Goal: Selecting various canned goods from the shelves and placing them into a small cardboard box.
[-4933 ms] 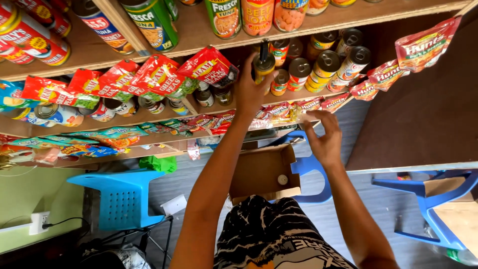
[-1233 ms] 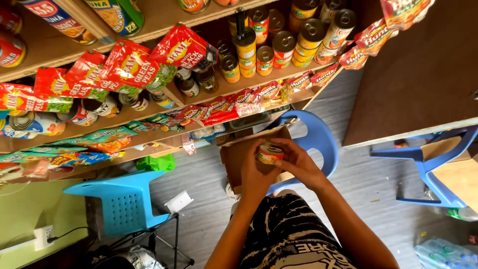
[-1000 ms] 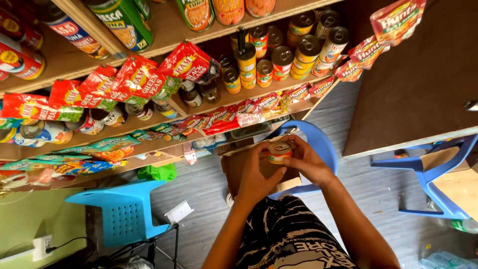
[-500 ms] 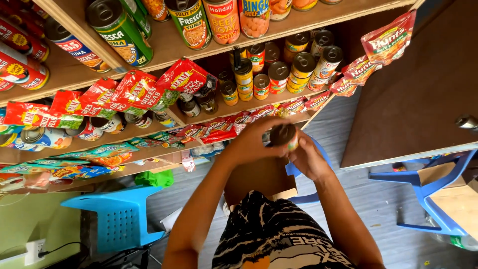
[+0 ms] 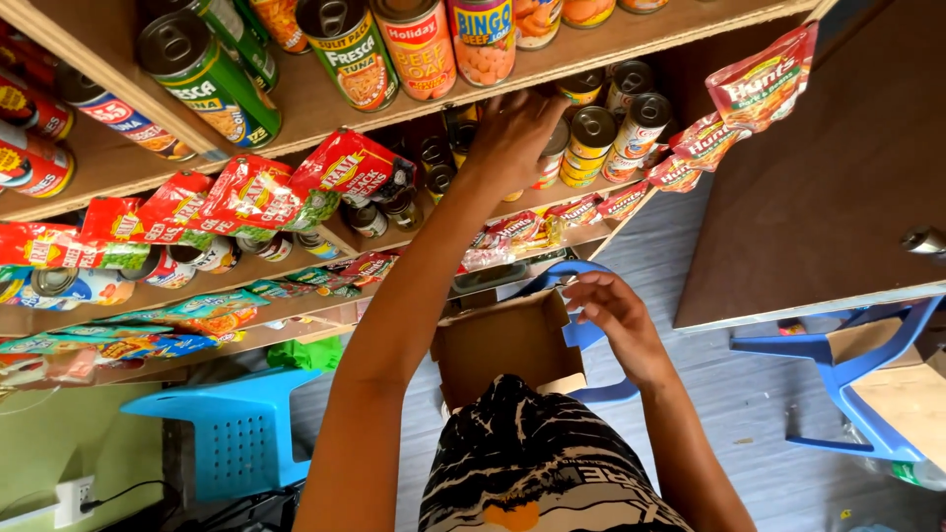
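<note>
My left hand (image 5: 512, 133) reaches up to the middle wooden shelf and is closed over a small can, which it mostly hides. It sits in a row of yellow-labelled cans (image 5: 591, 138). My right hand (image 5: 611, 310) hovers lower down with fingers loosely curled and nothing in it, just above the right rim of an open cardboard box (image 5: 503, 345). The box rests on a blue plastic chair (image 5: 591, 335) in front of my patterned shirt.
Large cans (image 5: 345, 49) lie on the top shelf. Red snack sachets (image 5: 256, 192) hang along the shelf edges. A second blue chair (image 5: 236, 433) stands at the left, another (image 5: 847, 365) at the right with a cardboard piece on it. A brown panel (image 5: 828, 177) fills the upper right.
Both hands held a can above the box. My left hand has since carried it up to the shelf, and my right hand has dropped back to the box rim.
</note>
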